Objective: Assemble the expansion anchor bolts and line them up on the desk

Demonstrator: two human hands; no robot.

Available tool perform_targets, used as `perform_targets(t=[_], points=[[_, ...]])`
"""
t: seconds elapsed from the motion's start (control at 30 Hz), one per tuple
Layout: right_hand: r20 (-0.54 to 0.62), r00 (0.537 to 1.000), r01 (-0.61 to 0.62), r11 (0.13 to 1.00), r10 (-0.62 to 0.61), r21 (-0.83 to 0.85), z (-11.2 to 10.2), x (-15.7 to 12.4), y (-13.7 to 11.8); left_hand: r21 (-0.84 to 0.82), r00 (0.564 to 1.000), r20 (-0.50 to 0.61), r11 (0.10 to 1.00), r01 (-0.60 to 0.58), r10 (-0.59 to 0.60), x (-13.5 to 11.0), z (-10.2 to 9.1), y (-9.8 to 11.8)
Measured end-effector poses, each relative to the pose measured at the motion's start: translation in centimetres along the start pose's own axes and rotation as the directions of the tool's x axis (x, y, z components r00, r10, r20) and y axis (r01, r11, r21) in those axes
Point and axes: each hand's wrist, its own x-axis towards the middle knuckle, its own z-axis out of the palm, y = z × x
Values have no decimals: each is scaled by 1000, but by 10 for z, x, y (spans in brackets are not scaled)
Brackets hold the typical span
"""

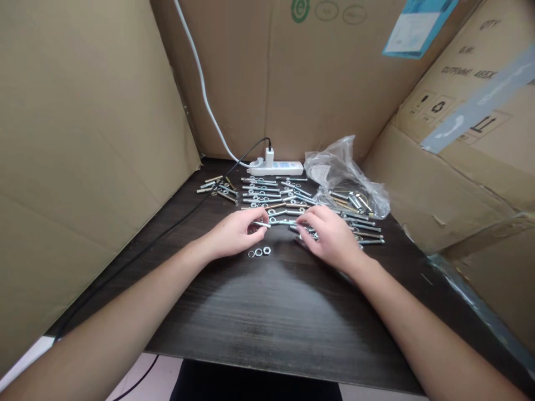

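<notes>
My left hand [239, 233] is closed, pinching a short silver bolt [262, 224] between thumb and fingertips. Just below it a ring, a flat washer [258, 252] and a hex nut [267, 250] lie in a short row on the dark table. My right hand [330, 236] is bent over the right-hand rows, its thumb and forefinger around a bolt [293, 228] whose end shows at the fingertips; the palm hides the rest. Long bolts [261, 195] lie in rows beyond both hands, with nuts and washers beside them.
A loose pile of bolts [228, 193] lies at the left. Behind are a white power strip [276, 168] with a plugged-in charger and a clear plastic bag [346, 172] holding hardware. A black cable [175, 224] crosses the left side. Cardboard walls [317, 94] surround the table [259, 312].
</notes>
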Motion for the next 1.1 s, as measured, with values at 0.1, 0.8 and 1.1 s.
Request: perform_targets(t=[0.1,0.8,1.1], points=[[-96,993,-67,997,69,23,-13,-2,12,28,995,-78,998,-63,65,1,0,-1],[-120,992,-11,981,35,196,7,-3,-7,122,946,-271,981,-148,176,-1,1,10],[-143,988,-24,980,53,197,13,3,-2,158,918,-327,971,-180,223,14,8,3]])
